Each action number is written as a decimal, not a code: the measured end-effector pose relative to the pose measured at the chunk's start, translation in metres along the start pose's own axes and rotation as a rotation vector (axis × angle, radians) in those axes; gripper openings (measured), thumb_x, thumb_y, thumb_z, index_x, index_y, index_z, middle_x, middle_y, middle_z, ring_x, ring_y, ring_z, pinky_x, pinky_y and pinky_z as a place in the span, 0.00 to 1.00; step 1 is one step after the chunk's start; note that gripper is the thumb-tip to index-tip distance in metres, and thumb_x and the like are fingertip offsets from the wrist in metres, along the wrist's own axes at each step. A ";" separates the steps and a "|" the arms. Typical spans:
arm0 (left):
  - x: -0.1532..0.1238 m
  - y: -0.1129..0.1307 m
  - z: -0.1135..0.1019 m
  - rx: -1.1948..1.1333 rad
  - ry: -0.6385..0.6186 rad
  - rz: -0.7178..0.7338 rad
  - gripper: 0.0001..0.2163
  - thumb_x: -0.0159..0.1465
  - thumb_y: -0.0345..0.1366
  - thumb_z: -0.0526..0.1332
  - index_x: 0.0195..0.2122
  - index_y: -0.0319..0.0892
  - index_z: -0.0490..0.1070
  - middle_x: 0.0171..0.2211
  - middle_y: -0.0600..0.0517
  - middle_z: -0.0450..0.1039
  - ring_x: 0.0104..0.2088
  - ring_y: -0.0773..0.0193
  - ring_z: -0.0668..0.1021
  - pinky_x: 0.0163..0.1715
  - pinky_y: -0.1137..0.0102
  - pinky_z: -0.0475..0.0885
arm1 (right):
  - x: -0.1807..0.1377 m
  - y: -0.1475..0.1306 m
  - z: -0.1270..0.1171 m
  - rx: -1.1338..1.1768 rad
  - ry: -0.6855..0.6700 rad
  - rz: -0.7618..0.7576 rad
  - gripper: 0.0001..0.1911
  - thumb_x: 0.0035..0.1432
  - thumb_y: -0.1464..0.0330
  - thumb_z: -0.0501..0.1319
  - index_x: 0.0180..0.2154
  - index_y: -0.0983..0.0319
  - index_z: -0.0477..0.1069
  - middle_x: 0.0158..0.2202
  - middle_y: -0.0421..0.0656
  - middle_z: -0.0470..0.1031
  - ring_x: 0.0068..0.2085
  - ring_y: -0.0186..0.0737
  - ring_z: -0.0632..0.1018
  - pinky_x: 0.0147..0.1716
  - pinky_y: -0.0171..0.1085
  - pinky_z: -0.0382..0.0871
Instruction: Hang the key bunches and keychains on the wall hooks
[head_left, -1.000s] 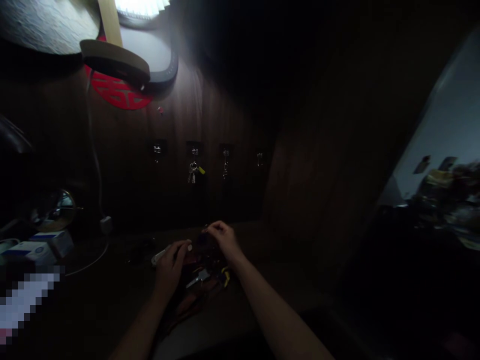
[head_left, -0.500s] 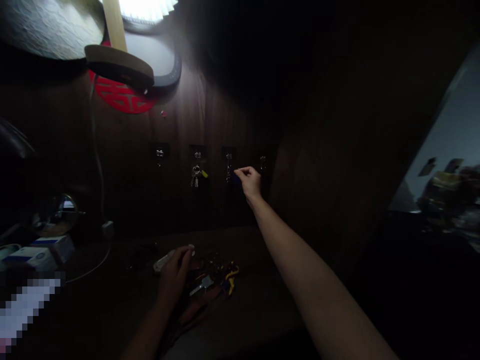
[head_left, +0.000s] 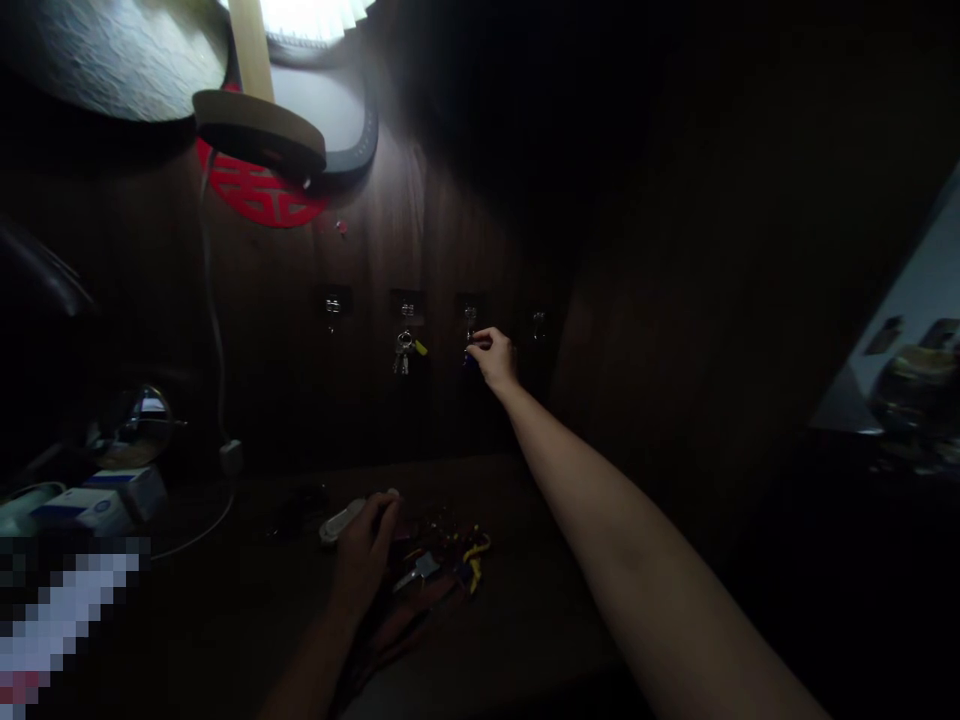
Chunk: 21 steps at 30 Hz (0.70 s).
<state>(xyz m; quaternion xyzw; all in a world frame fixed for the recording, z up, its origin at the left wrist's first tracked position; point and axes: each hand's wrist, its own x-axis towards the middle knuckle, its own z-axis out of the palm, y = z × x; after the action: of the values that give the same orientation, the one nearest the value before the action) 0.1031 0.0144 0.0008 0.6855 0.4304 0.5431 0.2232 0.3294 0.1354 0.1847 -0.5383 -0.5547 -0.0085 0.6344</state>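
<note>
The right hand [head_left: 493, 358] is up at the wall. Its thumb and first finger are pressed together, pinching a small dark blue thing [head_left: 469, 358]. The blue thing is mostly hidden by the fingers, so its shape is hard to see. It sits just under a little metal hook [head_left: 470, 318], which is stuck to a black square on the dark wood wall [head_left: 450, 420]. There are four hooks in a row. The hook to the left of this one holds a bunch of silver keys [head_left: 403, 355] with a yellow tag [head_left: 421, 348]. The other two hooks, at each end of the row, have nothing hanging from them that I can see.

Down on the dark tabletop [head_left: 487, 490], the left hand [head_left: 361, 555] is curled over a long white thing [head_left: 341, 522]. I cannot tell how tightly it holds on. Just beside that hand lie a small silver blade [head_left: 424, 570], a yellow cord [head_left: 476, 548] and a brown strap [head_left: 405, 625].

Near the left edge of the tabletop are white boxes [head_left: 94, 510] and a round mirror [head_left: 142, 425]. A bright lamp [head_left: 259, 125] shines from above, over a red paper shape [head_left: 259, 190] on the wall.
</note>
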 end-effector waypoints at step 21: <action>0.004 -0.007 -0.006 0.161 0.052 -0.077 0.13 0.62 0.44 0.50 0.39 0.47 0.70 0.34 0.52 0.78 0.35 0.60 0.79 0.37 0.67 0.70 | -0.171 0.067 -0.026 0.085 -0.500 0.172 0.06 0.44 0.69 0.59 0.26 0.59 0.75 0.27 0.37 0.76 0.32 0.39 0.75 0.35 0.37 0.66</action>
<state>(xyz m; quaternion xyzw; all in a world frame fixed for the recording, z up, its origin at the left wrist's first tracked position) 0.0955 0.0205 -0.0011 0.6699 0.5045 0.5153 0.1769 0.3223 0.0452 0.0232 -0.5415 -0.6463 0.2019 0.4983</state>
